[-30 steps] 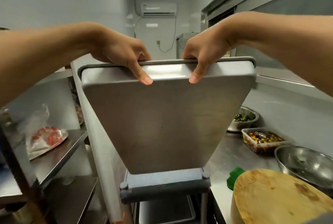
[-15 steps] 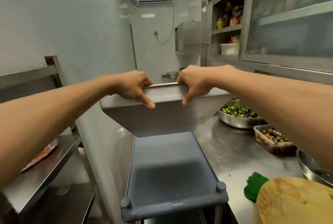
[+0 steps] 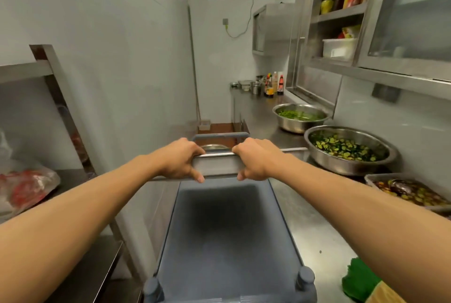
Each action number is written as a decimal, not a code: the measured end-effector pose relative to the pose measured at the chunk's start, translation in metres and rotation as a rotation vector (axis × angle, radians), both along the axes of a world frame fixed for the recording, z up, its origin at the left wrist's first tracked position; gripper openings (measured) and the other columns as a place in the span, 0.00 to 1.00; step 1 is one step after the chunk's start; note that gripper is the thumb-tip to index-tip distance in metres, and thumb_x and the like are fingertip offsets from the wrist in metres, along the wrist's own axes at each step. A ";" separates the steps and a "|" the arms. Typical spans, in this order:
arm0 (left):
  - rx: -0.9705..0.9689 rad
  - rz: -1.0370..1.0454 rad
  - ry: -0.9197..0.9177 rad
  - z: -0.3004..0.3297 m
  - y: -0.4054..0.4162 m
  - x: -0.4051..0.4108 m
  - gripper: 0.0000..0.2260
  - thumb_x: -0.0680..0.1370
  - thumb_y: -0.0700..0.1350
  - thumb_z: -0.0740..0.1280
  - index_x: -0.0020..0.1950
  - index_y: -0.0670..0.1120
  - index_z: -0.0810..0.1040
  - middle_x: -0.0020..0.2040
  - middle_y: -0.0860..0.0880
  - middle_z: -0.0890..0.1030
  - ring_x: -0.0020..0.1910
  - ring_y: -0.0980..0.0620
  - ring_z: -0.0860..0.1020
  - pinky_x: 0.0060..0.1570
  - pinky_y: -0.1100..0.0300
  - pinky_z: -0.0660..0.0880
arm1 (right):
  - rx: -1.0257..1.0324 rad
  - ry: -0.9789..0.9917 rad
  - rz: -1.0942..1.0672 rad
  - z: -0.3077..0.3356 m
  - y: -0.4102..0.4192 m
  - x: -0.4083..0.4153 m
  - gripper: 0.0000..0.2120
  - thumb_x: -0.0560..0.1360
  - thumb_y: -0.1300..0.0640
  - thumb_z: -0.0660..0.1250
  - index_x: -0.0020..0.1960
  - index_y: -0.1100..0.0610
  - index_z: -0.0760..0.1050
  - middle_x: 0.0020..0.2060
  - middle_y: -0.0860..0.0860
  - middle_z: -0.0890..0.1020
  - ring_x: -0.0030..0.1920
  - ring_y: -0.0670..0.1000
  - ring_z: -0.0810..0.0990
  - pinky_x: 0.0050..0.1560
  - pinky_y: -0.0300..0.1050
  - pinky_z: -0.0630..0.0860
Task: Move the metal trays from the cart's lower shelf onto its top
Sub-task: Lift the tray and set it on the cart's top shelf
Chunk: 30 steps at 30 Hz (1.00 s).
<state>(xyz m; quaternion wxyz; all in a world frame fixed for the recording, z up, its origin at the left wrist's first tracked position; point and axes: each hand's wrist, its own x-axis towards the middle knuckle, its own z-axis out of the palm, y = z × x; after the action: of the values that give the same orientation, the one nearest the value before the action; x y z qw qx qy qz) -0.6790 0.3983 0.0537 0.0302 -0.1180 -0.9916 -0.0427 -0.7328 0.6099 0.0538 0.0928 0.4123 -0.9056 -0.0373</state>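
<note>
A grey metal tray [image 3: 218, 167] hangs nearly level over the far half of the cart's grey top [image 3: 227, 241]. My left hand [image 3: 179, 160] grips its near rim left of centre, thumb underneath. My right hand [image 3: 256, 160] grips the same rim right of centre. Both arms reach far forward over the cart. The tray's far part is hidden behind my hands, and its shadow falls on the cart top. The cart's lower shelf is out of sight.
A steel counter [image 3: 314, 234] runs along the right with two steel bowls of greens [image 3: 351, 150], a food tub [image 3: 405, 193] and a green cloth [image 3: 358, 280]. Wall cabinets [image 3: 366, 22] hang above. A steel rack [image 3: 80, 266] with a plastic bag [image 3: 24, 188] stands left.
The tray swung from steeply tilted in front of my face to nearly flat and moved away and down over the cart's far end. Both hands kept their grip.
</note>
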 end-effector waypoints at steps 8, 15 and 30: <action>-0.021 0.071 -0.107 -0.083 -0.013 -0.010 0.18 0.66 0.60 0.74 0.48 0.50 0.77 0.35 0.54 0.70 0.39 0.48 0.73 0.39 0.57 0.68 | -0.013 -0.063 0.013 -0.091 -0.014 -0.016 0.17 0.71 0.50 0.72 0.54 0.57 0.73 0.51 0.57 0.80 0.50 0.60 0.79 0.41 0.49 0.67; -0.044 0.077 -0.184 -0.150 -0.009 -0.025 0.13 0.71 0.55 0.71 0.47 0.47 0.77 0.45 0.45 0.81 0.46 0.46 0.78 0.44 0.54 0.72 | 0.060 -0.122 -0.049 -0.159 -0.021 -0.031 0.14 0.72 0.56 0.71 0.54 0.61 0.73 0.53 0.60 0.80 0.54 0.62 0.78 0.44 0.51 0.69; -0.030 0.165 -0.234 -0.384 -0.006 -0.031 0.10 0.75 0.50 0.67 0.40 0.45 0.76 0.44 0.44 0.81 0.44 0.42 0.78 0.39 0.52 0.69 | 0.208 -0.298 -0.135 -0.369 -0.024 -0.037 0.10 0.73 0.70 0.62 0.52 0.60 0.73 0.51 0.57 0.79 0.52 0.59 0.77 0.39 0.48 0.63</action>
<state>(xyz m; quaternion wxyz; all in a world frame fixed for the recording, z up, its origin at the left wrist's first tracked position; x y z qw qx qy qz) -0.7101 0.3921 -0.3301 -0.0840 -0.0307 -0.9952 -0.0387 -0.7701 0.5859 -0.3149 -0.0881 0.3589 -0.9261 -0.0755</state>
